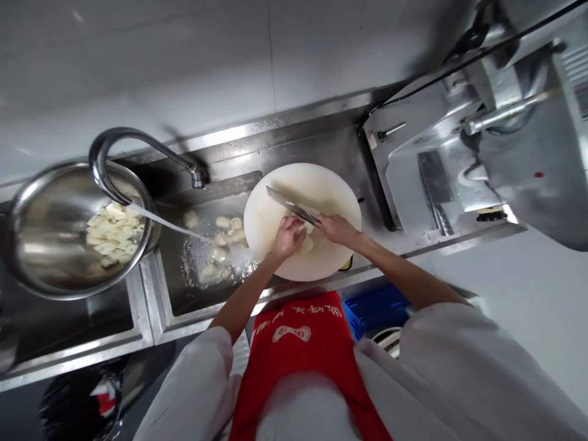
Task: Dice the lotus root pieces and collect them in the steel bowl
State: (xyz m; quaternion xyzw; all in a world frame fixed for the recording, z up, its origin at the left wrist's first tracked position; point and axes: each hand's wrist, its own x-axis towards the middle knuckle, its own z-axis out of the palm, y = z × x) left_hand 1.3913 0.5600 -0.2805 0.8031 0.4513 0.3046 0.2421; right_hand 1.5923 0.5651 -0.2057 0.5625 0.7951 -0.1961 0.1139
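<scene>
Head view: pale slices are held in the bowl; chunks are rinsed by the tap in the sink. On the board, a piece is pinched by the left hand, and the knife is gripped by the right hand. Even cuts are best made with the left fingers tucked back.

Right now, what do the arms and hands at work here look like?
They're a person's: the left hand and right hand show no gloves. The forearms are bare, and loose, whitish sleeves end around the elbows.
</scene>
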